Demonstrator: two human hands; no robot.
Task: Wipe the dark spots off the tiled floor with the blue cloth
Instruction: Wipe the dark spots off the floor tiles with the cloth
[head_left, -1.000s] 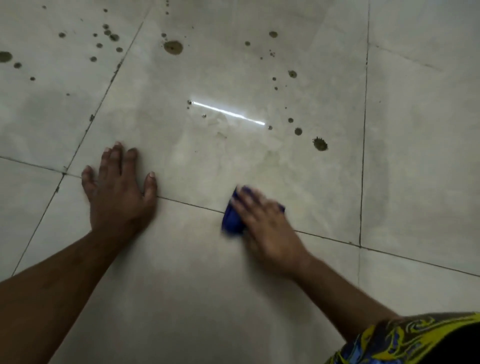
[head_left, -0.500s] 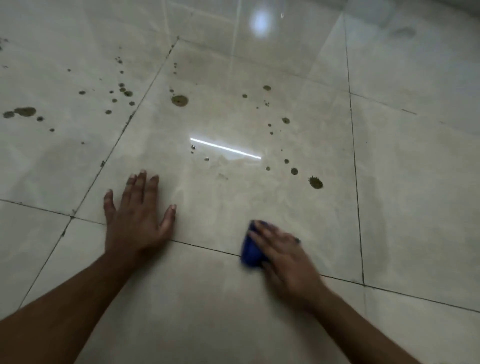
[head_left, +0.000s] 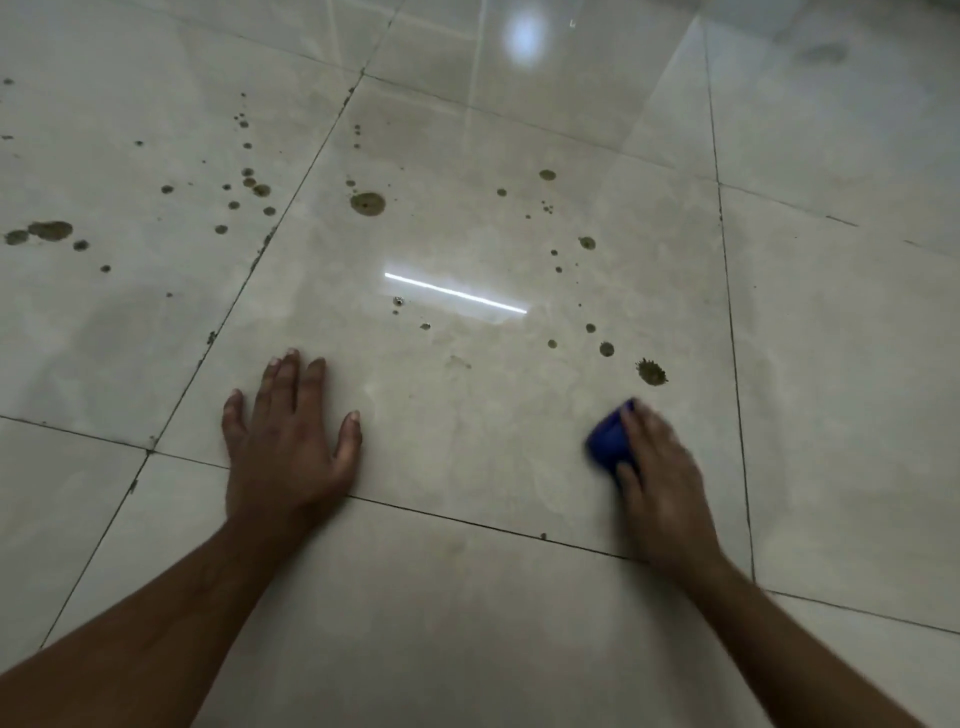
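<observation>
Since half a second ago your right hand (head_left: 657, 483) has carried the blue cloth (head_left: 610, 441) to the right across the tile, away from your left hand (head_left: 288, 441), which has kept its place. You now press the cloth flat to the tiled floor (head_left: 467, 441); the hand is blurred, the fingers lie over the cloth and the thumb is tucked at its near edge, so you seem to grip it. Just beyond the cloth sits a jagged dark spot (head_left: 651, 371), not touching it. Further beyond the cloth, smaller spots (head_left: 606, 348) trail away, and a large round one (head_left: 368, 203) lies far off to its left. Your left hand is well left of the cloth, fingers straight, palm flat on the floor. Between the hands and beyond them, a bright streak of reflected light (head_left: 454, 293) crosses the tile.
</observation>
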